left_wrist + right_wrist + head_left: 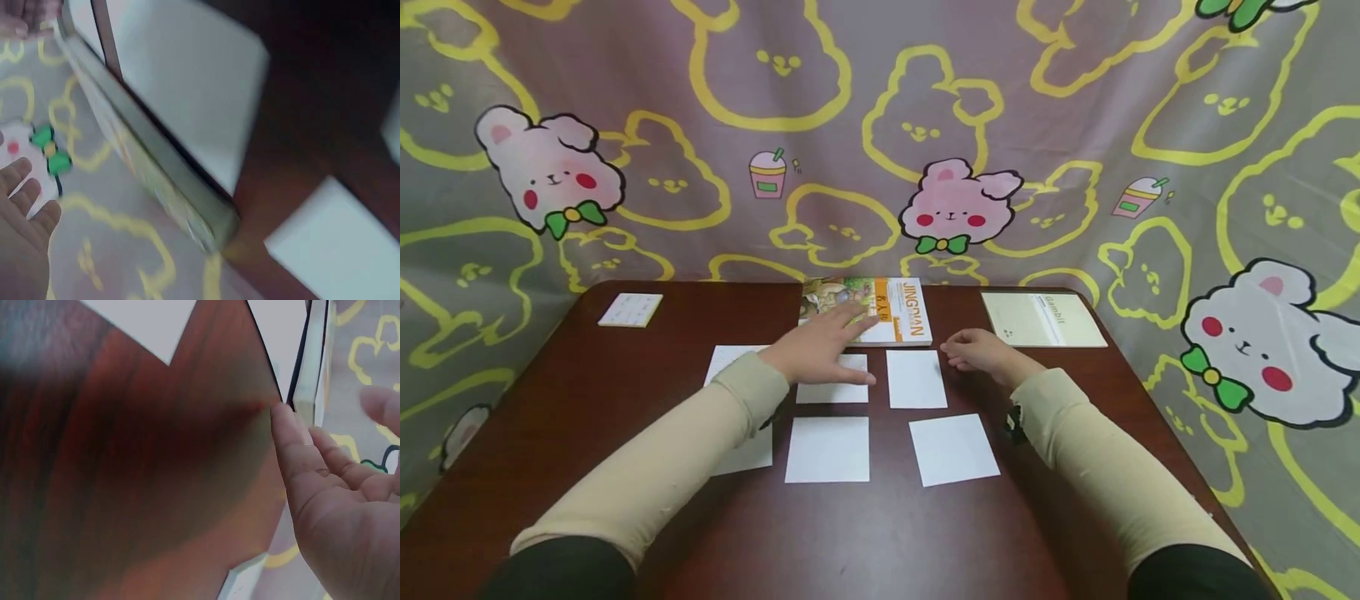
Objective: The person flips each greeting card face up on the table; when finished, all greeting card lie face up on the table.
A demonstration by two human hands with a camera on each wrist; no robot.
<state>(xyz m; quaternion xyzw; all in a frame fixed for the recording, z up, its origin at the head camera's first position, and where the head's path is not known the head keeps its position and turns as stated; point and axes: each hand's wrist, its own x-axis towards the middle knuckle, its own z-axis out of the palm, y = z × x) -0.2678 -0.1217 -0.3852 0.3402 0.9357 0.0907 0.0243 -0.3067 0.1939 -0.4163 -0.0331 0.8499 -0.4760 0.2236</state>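
Note:
My left hand is spread over the near left part of a picture-covered book and the edge of a white paper sheet. In the left wrist view its fingers look straight and hold nothing. My right hand is beside another white sheet, its fingers loosely bent. The right wrist view shows a fingertip near that sheet's corner; whether it touches cannot be told. Two more sheets, one in the middle and one at right, lie nearer me.
Two further sheets, a back one and a front one, lie at left, partly behind my left forearm. A small white pad lies far left. A cream notebook is at back right. A patterned curtain encloses the brown table.

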